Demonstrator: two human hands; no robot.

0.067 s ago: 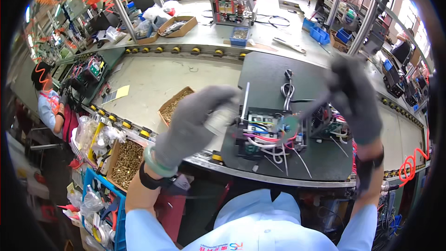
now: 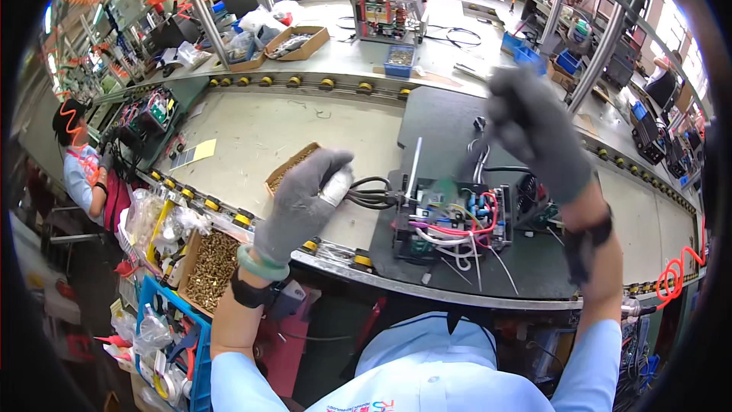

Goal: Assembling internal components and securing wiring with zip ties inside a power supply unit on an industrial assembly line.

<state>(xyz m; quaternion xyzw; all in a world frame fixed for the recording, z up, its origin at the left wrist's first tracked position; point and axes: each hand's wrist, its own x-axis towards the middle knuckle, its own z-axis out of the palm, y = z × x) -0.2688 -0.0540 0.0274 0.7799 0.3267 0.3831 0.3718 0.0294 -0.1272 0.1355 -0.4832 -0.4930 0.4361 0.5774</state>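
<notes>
In a grey glove, my left hand is closed at the left of an open electronic unit. A looped bundle of black cable runs from its fingers to the unit's left edge. White material covers the fingertips. My right hand, also gloved, is a closed fist raised above the unit's right side. A slim dark thing, smeared by motion, trails from the fist down toward a greenish blur over the unit; its kind cannot be made out. Red, blue and white wires and white cable ties show on the unit, which lies on a dark board.
A carton of brass-coloured fittings and a blue crate stand at the lower left. A smaller carton lies beyond my left hand. Roller rails run behind the board. A co-worker sits at far left.
My left hand has moved left and slightly down, and the black cable now shows between it and the unit. My right hand has swung left and upward, still blurred.
</notes>
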